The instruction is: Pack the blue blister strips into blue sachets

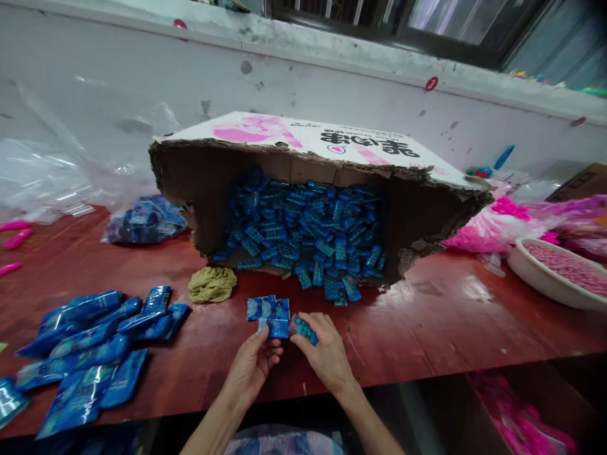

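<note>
My left hand (255, 365) pinches the lower edge of some flat blue packets (276, 311) between thumb and fingers, above the red table. Close beside it, my right hand (328, 349) is closed around a small clear container of blue-green beads (303, 328). The container's near end is partly covered by my fingers and points toward the packets. In front of both hands a cardboard box (190, 183) lies on its side, its open face toward me. Inside it is a heap of similar bead containers (303, 221), some spilling onto the table.
Filled blue pouches (90, 344) lie in a pile at left. A crumpled yellow-green cloth (212, 284) sits by the box. At right stands a white basin (521, 265) of pink beads next to pink bags (493, 221). Clear plastic bags (47, 177) lie at back left.
</note>
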Tool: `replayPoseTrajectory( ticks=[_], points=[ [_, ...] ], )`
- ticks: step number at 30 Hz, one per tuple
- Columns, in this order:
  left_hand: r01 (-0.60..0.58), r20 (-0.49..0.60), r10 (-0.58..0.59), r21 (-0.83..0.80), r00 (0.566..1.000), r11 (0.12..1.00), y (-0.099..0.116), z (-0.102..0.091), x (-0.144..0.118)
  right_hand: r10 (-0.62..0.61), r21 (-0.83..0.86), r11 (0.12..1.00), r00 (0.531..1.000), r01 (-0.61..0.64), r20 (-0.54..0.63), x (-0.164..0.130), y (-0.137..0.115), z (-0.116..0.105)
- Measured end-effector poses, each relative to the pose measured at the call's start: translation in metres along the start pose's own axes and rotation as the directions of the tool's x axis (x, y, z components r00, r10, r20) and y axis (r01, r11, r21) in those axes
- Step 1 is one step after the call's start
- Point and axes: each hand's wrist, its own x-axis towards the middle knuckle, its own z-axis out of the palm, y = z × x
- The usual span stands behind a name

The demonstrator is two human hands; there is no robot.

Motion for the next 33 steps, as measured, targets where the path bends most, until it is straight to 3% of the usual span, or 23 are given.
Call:
replayPoseTrajectory(
  ticks=[4, 19, 33],
  points=[
    [0.007, -0.048, -0.008, -0.019, 0.999, 1.000, -0.001, -0.003, 0.001, 0.002, -0.012, 1.000, 1.000, -0.002, -0.005, -0.002, 0.001, 0.002],
    [-0.068, -0.053, 0.070, 0.033, 0.996, 0.997, -0.003, -0.008, 0.003, -0.091, -0.156, 0.984, 0.995, 0.084, -0.042, -0.002, -0.010, 0.001],
    [-0.127, 0.061, 0.121, 0.108, 0.991, 0.986, 0.002, -0.007, 0.003, -0.183, -0.249, 0.947, 0.977, 0.204, 0.105, -0.003, -0.011, -0.004]
  ],
)
